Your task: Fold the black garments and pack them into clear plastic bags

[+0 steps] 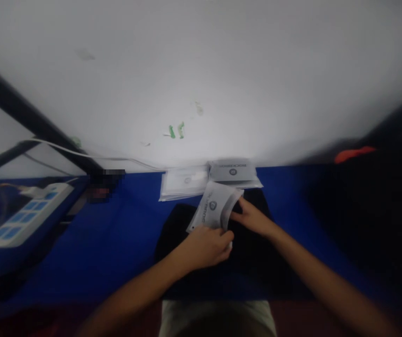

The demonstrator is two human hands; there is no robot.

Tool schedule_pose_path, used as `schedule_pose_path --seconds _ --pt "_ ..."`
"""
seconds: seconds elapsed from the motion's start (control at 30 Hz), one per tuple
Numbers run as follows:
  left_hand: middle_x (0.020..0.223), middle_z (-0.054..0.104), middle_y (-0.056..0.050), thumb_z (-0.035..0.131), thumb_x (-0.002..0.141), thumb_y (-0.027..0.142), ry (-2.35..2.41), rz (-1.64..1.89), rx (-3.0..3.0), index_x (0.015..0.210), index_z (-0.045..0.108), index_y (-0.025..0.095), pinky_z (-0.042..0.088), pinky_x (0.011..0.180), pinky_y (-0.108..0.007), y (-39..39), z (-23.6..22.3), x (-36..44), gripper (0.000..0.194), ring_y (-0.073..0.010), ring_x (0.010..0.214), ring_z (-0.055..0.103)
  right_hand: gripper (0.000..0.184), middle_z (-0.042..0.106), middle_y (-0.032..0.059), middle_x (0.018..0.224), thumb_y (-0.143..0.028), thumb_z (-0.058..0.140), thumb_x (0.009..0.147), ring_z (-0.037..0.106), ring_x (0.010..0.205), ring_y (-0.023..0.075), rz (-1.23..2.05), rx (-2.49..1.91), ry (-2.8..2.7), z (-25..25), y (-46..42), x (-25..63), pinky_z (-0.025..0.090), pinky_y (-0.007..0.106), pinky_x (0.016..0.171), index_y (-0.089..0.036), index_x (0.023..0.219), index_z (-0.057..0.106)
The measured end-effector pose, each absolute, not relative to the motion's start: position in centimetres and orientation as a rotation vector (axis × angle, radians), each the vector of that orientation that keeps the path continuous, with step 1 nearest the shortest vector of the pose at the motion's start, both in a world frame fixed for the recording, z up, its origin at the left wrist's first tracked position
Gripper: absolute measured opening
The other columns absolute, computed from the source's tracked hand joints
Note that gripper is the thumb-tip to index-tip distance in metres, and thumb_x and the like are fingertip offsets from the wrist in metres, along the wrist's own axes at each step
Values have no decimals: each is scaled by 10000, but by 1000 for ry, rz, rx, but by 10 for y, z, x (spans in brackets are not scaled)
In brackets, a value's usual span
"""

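A frosted plastic bag (pixel 215 206) with a dark round logo and lettering is tilted between my hands. My left hand (pixel 209 245) is closed on its near edge, fingers curled. At the bag's right-hand edge is my right hand (pixel 253 216), its fingertips partly hidden at the edge. A dark patch shows between its thumb and finger; what it holds there I cannot make out. Black material (pixel 176 224) lies under the bag and hands. Just behind are a stack of pale plastic bags (pixel 181 181) and a stack of grey printed bags (pixel 236 173).
The blue table surface (pixel 123 224) meets a white wall (pixel 243 93) at the back. To the left lies a white power strip (pixel 30 216), with a white cable (pixel 116 159) along the wall. A large dark shape (pixel 369 210) and an orange item (pixel 353 153) are at right.
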State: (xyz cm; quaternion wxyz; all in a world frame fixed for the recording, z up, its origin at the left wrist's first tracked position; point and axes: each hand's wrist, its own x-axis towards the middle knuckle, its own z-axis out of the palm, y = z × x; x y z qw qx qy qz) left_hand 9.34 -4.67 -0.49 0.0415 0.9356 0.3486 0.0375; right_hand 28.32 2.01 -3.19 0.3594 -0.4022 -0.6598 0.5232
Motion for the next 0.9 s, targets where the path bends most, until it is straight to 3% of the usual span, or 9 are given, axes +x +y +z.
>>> schedule_pose_path --seconds 0.17,0.3,0.4,0.53,0.63,0.73,0.8,0.9 --pt "744 656 -18 533 901 302 1079 76 2863 911 550 195 437 564 -287 -45 -6 89 109 -185 631 630 549 606 49 1312 -318 724 778 511 1261 273 1509 -1042 -1678 -14 24 297 352 447 1097 -265 1297 554" --pt "782 661 -26 536 894 274 1109 46 2867 939 549 200 446 577 -298 -43 -7 86 87 -204 673 637 678 616 73 1283 -339 735 759 594 1108 285 1581 -1240 -1563 -8 20 298 543 348 745 -278 1376 461" --pt "795 655 -23 551 881 253 1141 45 2839 933 542 202 464 612 -310 -40 -5 82 73 -213 709 643 718 626 79 1258 -363 733 756 617 1021 266 1570 -1288 -1571 -6 19 302 511 269 595 -290 1402 427" --pt "794 645 -29 554 881 232 1187 90 2799 915 537 196 469 623 -302 -37 -2 77 52 -204 720 642 571 685 52 1121 -374 678 812 638 884 216 1598 -1137 -1765 -1 21 310 516 300 687 -257 1345 512" --pt "785 639 -25 549 890 236 1199 106 2813 924 537 194 461 606 -288 -38 -2 77 56 -197 705 642 381 715 28 920 -394 663 820 635 804 221 1341 -1181 -1928 2 22 314 497 332 736 -242 1169 651" --pt "789 644 -21 537 903 245 1185 104 2845 942 544 192 449 588 -279 -39 -3 78 66 -189 694 641 263 716 40 867 -408 676 809 640 787 237 1010 -1304 -2005 5 21 312 484 341 737 -245 1012 707" --pt "791 649 -19 531 907 250 1182 108 2866 950 553 192 434 561 -276 -40 -5 79 76 -187 682 637 245 704 47 774 -451 656 820 629 666 207 1027 -1390 -1993 4 18 307 480 305 609 -218 878 706" --pt "766 642 -13 510 916 240 1139 144 2909 945 567 192 410 524 -281 -42 -9 79 80 -184 650 622 351 616 4 559 -533 638 813 505 411 125 1488 -1451 -1872 -1 13 296 357 228 368 -183 801 669"
